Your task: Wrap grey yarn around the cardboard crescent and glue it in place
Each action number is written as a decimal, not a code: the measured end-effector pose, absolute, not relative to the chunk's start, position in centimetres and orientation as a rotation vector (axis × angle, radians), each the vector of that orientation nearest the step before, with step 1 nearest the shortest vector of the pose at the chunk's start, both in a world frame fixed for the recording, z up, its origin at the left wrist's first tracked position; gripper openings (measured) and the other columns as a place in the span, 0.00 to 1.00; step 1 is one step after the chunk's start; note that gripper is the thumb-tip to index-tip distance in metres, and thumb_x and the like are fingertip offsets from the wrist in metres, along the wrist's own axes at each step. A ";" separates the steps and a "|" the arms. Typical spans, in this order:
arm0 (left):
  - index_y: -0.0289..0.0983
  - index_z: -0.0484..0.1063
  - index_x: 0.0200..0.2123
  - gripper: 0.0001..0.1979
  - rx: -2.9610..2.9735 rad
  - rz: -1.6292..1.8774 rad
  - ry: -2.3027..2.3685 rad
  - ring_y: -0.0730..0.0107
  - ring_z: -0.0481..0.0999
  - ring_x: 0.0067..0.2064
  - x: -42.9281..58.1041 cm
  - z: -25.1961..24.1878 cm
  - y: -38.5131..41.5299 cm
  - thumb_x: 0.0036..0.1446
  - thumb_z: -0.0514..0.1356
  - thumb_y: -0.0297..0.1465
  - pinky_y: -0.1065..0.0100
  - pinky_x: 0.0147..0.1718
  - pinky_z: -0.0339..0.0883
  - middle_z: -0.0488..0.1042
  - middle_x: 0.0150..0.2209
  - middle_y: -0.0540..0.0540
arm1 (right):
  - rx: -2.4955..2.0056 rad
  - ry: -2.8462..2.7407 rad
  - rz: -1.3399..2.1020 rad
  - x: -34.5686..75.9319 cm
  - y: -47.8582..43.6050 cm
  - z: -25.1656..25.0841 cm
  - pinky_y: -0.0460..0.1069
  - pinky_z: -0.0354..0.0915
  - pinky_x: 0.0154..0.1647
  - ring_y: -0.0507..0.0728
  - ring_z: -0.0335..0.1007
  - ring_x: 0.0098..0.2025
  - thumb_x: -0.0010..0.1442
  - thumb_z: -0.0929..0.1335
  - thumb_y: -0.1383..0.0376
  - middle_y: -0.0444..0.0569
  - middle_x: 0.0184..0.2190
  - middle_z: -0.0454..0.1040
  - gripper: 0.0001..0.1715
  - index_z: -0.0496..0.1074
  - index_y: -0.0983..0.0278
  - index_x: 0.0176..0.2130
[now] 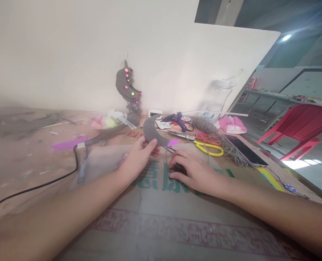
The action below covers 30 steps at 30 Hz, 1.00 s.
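A crescent moon shape (153,131) wrapped in grey yarn is upright in my left hand (145,151), the thumb on its near face and the fingers behind. At its lower right tip a bare purple end (174,142) sticks out. My right hand (192,168) is just right of that tip, low over the table, its fingers curled round a strand of grey yarn (166,156) hanging from the crescent. A dark patch lies under those fingers; I cannot tell what it is. Behind my right hand rest yellow-handled scissors (211,148) and orange-handled scissors (201,137).
A decorated crescent (128,85) with pompoms hangs on the white board. Behind my hands lie a blue glue gun (178,120), a grey yarn skein (204,125), a pink bag (233,124) and a phone (245,149). A black cable (41,186) crosses at left; a clear jug (216,96) stands behind.
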<state>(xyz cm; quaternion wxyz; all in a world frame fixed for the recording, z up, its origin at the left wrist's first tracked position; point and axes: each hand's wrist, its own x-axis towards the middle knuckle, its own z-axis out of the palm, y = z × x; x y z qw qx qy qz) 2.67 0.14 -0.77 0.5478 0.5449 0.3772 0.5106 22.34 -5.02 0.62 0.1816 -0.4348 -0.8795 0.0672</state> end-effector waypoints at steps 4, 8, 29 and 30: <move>0.35 0.68 0.39 0.15 1.369 1.170 0.913 0.71 0.73 0.31 2.6 -0.9 0.1 0.55 0.62 0.41 0.68 0.35 0.68 0.73 0.28 0.50 | -1.009 -2.525 0.187 21.6 -5.7 0.6 0.54 0.61 0.48 0.55 0.65 0.39 0.67 0.63 0.64 0.47 0.31 0.71 0.10 0.68 0.63 0.33; 0.36 0.69 0.38 0.14 1.487 1.132 0.887 0.69 0.73 0.32 2.5 -1.1 0.2 0.57 0.60 0.41 0.68 0.34 0.67 0.73 0.27 0.50 | -1.127 -2.343 0.417 22.1 -6.3 1.6 0.49 0.64 0.38 0.53 0.67 0.34 0.67 0.60 0.64 0.46 0.31 0.72 0.09 0.65 0.62 0.35; 0.36 0.66 0.39 0.13 1.416 1.228 0.920 0.71 0.74 0.32 2.8 0.2 -1.0 0.57 0.59 0.40 0.66 0.37 0.68 0.73 0.30 0.50 | -1.320 -1.949 1.209 22.0 -5.9 2.9 0.44 0.57 0.22 0.48 0.59 0.20 0.63 0.64 0.55 0.38 0.19 0.62 0.19 0.71 0.64 0.47; 0.36 0.66 0.39 0.14 1.417 1.221 0.927 0.70 0.74 0.32 2.8 0.2 -1.0 0.57 0.60 0.40 0.66 0.37 0.68 0.73 0.29 0.50 | -1.322 -1.984 1.187 22.3 -5.9 3.4 0.44 0.56 0.20 0.48 0.56 0.19 0.63 0.63 0.55 0.38 0.19 0.61 0.18 0.72 0.64 0.47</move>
